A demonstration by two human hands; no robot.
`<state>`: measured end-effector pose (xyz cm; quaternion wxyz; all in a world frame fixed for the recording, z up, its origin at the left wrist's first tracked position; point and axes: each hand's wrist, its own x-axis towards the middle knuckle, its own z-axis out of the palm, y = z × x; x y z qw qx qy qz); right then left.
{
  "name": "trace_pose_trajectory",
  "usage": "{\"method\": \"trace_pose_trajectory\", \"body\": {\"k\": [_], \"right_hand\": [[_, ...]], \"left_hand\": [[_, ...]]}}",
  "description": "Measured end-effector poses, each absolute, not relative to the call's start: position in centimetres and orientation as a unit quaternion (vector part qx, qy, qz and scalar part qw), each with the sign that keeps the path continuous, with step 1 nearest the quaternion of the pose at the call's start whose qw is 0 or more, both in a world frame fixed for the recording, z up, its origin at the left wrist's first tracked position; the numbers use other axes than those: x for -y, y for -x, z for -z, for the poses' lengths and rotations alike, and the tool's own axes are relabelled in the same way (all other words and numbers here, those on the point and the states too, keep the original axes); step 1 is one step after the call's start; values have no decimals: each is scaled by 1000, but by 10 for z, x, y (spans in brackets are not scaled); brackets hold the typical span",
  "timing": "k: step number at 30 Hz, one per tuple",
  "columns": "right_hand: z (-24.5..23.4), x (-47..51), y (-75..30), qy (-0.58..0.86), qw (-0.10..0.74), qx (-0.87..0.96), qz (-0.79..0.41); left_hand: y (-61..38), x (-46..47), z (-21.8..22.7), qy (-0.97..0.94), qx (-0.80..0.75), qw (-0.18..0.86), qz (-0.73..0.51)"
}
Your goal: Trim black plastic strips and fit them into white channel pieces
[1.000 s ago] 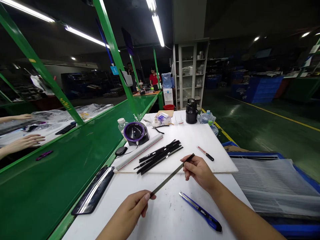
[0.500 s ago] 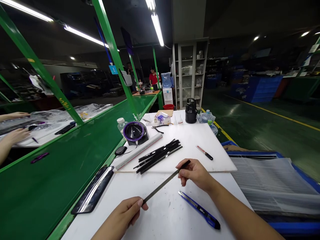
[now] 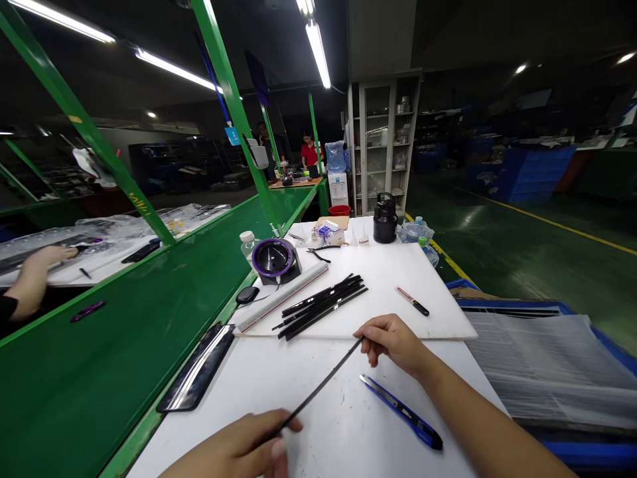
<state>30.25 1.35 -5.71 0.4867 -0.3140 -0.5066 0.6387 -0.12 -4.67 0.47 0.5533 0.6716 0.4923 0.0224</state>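
A thin dark strip [image 3: 323, 383] slants between my two hands above the white table. My left hand [image 3: 243, 443] is closed round its near end, thumb and fingers on either side. At the far end my right hand [image 3: 393, 342] pinches it between thumb and fingertips. Beyond my hands, a pile of glossy black strips [image 3: 323, 307] lies on a white foam board [image 3: 413, 265]. A blue utility knife [image 3: 402, 413] rests on the table below my right hand. Farther off, a craft knife [image 3: 412, 301] with a black handle lies on the board.
A long ruler-like bar [image 3: 283, 297], a purple-rimmed black device [image 3: 273, 259] and pliers [image 3: 323, 255] lie left of the board's middle. A glossy black panel [image 3: 199, 372] borders the green divider [image 3: 164, 332]. Across it, a co-worker's hand [image 3: 52, 255] works. A blue-edged bin [image 3: 542, 372] stands right.
The strip has turned to show its narrow edge. My left hand has moved closer and down along its near end. The co-worker's hands have shifted across the divider.
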Motion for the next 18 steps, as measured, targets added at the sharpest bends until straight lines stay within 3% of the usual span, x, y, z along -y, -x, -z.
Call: {"method": "trace_pose_trajectory", "body": {"k": [7, 18], "right_hand": [[54, -9, -304, 322, 445, 528, -647], [51, -13, -308, 355, 500, 488, -621]], "left_hand": [[-62, 45, 24, -558, -326, 739, -191], [-78, 64, 27, -523, -451, 682, -239]]}}
